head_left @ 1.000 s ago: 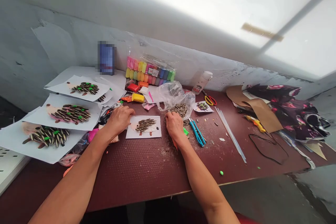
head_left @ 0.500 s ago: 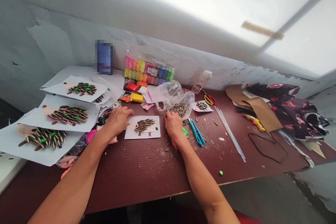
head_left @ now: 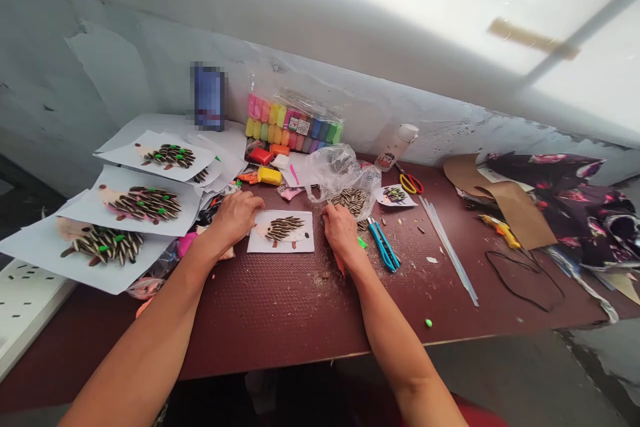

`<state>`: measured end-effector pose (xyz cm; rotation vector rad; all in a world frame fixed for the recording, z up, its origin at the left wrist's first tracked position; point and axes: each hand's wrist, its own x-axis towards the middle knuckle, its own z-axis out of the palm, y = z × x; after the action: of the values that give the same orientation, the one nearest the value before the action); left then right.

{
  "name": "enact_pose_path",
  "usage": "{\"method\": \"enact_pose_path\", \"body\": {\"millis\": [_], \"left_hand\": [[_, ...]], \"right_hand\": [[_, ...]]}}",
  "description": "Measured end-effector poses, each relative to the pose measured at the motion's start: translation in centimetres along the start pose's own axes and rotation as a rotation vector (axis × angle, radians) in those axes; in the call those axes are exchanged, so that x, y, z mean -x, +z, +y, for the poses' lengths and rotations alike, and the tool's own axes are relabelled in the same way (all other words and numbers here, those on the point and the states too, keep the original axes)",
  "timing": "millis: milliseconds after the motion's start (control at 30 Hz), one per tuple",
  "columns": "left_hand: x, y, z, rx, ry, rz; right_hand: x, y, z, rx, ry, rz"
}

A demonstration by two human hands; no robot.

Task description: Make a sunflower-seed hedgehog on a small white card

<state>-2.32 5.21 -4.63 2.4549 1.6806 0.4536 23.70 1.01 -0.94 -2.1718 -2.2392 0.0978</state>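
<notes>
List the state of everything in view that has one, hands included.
Center card: flat, hedgehog on it, no green visible
Left hand: by card's upper-left corner; contact unclear
Right hand: right of card, apart from it; grip unclear
Left sheets: overlapping, hedgehogs carry green
Plastic bag: crumpled, holding seeds
Blue cutter: lying down; blade unclear
Scissors: lying down, blades partly hidden
Bottle: capped
Glue gun: lying down; power unclear
</notes>
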Motion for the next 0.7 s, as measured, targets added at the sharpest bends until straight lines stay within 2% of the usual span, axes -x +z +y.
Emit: {"method": "enact_pose_path", "body": {"millis": [167, 367, 567, 700], "left_hand": [[0.0, -0.3, -0.1, 0.057, 0.001, 0.010], [0.2, -1.5, 1.4, 0.226, 0.142, 0.074], [0.2, -1.7, 2.4, 0.389, 0.096, 0.001], [0.1, -1.2, 2.6, 0.460, 0.111, -0.047]], "right_hand": [[0.0, 0.1, 0.2, -0.017, -0.024, 0.013], [0.1, -0.3, 0.0, -0.029, -0.011, 0.010], [0.1, -0.3, 0.0, -0.109, -0.041, 0.056], [0.2, -0.2, 0.2, -0.277, -0.110, 0.121]]}}
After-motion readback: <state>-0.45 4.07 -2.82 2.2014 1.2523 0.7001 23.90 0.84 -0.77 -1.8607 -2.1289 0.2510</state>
